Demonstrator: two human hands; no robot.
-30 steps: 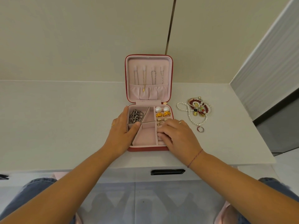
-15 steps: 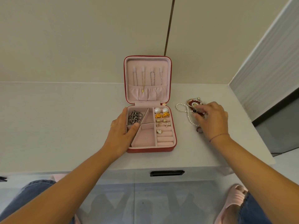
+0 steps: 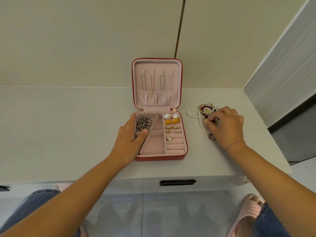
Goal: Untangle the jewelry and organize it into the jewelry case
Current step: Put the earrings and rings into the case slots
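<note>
Head view is showing the picking step: the left hand (image 3: 127,134), fingers straight, is steadying the open red jewelry case (image 3: 159,158) in the middle of the surface (image 3: 68,125), while the right hand (image 3: 225,124) is pinching the tangle (image 3: 203,110) of pearls and red beads near the right edge, probably needing gentle separating next.

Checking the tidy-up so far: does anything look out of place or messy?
Yes: a tangled pile of pearls and red beads lies on the table right of the case, outside it. The right hand pinches at it.
</note>
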